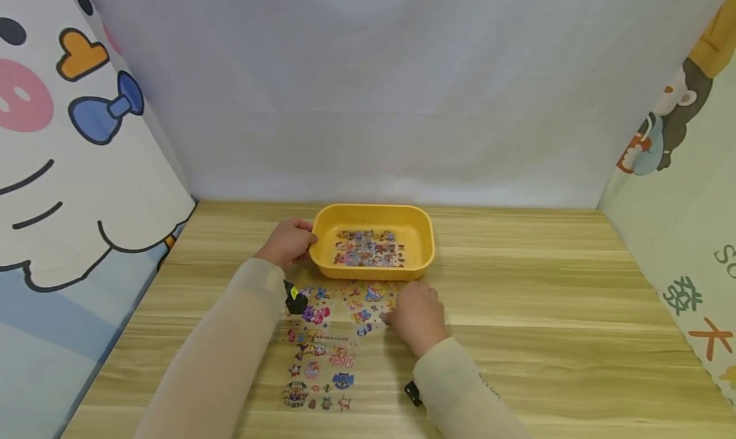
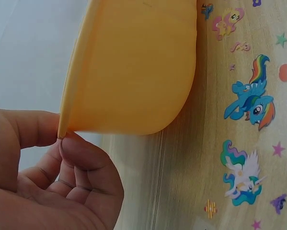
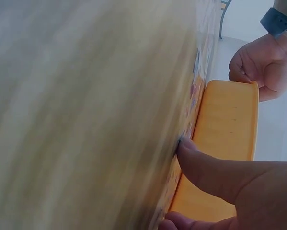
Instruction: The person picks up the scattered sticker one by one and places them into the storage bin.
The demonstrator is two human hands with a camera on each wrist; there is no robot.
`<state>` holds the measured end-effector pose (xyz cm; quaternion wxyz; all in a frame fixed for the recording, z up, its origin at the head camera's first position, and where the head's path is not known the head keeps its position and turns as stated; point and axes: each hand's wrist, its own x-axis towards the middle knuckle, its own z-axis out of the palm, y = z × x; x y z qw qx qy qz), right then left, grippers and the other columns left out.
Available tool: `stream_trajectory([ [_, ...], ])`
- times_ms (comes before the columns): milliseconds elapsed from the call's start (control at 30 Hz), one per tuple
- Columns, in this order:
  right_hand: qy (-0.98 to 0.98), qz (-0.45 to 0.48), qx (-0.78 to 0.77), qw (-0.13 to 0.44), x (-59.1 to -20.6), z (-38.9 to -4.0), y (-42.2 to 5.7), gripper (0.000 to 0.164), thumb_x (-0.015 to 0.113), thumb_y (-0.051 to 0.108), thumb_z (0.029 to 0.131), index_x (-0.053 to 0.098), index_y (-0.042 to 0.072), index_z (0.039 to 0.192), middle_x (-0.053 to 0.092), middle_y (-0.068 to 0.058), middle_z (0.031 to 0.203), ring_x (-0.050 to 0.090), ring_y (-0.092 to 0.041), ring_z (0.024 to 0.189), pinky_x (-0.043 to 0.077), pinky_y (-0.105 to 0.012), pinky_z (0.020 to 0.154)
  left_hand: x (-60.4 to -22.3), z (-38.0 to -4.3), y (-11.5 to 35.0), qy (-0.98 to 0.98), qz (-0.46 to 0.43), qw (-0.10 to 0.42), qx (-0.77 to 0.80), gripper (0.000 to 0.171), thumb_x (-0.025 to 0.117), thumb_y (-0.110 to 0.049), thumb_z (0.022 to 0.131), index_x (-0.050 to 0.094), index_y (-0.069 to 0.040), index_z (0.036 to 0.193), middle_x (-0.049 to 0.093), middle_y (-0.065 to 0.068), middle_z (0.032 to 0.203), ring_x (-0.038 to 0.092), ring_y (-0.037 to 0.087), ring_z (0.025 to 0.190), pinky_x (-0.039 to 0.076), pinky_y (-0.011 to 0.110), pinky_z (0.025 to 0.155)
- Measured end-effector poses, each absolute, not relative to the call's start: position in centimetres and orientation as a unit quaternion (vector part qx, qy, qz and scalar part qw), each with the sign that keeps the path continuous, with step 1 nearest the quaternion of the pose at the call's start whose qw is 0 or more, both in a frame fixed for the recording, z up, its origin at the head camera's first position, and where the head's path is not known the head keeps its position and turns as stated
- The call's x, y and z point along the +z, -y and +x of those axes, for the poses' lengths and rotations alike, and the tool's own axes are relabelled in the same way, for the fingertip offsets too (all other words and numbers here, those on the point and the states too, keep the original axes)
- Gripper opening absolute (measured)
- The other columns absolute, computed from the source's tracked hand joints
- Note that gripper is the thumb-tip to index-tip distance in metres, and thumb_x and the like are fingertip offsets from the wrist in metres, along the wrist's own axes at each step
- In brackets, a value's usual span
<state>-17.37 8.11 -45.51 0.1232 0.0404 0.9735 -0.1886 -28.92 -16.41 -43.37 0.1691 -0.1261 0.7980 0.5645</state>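
A yellow plastic tub point(image 1: 368, 273) stands on the wooden table, with small colourful printed pieces point(image 1: 368, 250) lying in it. My left hand point(image 1: 287, 242) pinches the tub's left rim between thumb and fingers, which the left wrist view shows close up. In front of the tub, clear sticker sheets point(image 1: 319, 337) lie flat, printed with ponies, stars and badges. My right hand point(image 1: 418, 314) rests at the right side of the upper sheet, below the tub's front right corner. Its thumb point(image 3: 193, 155) touches the sheet's surface; the other fingers are partly hidden.
Bare wooden table point(image 1: 546, 317) extends to the right of the tub. A white cloth backdrop point(image 1: 374, 126) hangs behind, and printed cartoon panels flank the table at left and right. Dark wrist devices point(image 1: 296, 300) sit on both wrists.
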Motion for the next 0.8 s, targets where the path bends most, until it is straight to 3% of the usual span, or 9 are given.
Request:
stream_trajectory([
  [200, -0.967, 0.039, -0.217, 0.127, -45.5, -17.3, -8.2, 0.053, 0.09, 0.026, 0.081, 0.064, -0.011, 0.109, 0.058, -0.022, 0.106, 0.053, -0.031, 0.094, 0.053, -0.049, 0.083, -43.4, -28.9, 16.4, -0.797, -0.133, 0.164, 0.566, 0.034, 0.058, -0.01, 0.103, 0.052, -0.001, 0.136, 0.057, 0.019, 0.12, 0.054, 0.022, 0.078, 0.053, 0.041, 0.084],
  [400, -0.96, 0.031, -0.248, 0.122, -45.5, -17.2, -8.7, 0.032, 0.091, 0.019, 0.078, 0.065, 0.001, 0.081, 0.06, -0.016, 0.097, 0.053, -0.027, 0.082, 0.053, -0.043, 0.078, -43.5, -28.8, 16.5, -0.795, -0.128, 0.165, 0.569, 0.033, 0.058, -0.01, 0.104, 0.052, -0.001, 0.135, 0.057, 0.019, 0.121, 0.054, 0.021, 0.076, 0.053, 0.042, 0.085],
  [800, -0.952, 0.032, -0.274, 0.133, -45.7, -17.6, -9.5, 0.025, 0.088, 0.012, 0.079, 0.066, 0.001, 0.083, 0.059, -0.009, 0.079, 0.055, -0.024, 0.068, 0.049, -0.036, 0.061, -43.4, -28.8, 16.4, -0.796, -0.139, 0.168, 0.565, 0.034, 0.059, -0.01, 0.103, 0.052, -0.001, 0.135, 0.056, 0.018, 0.122, 0.055, 0.022, 0.081, 0.054, 0.042, 0.09],
])
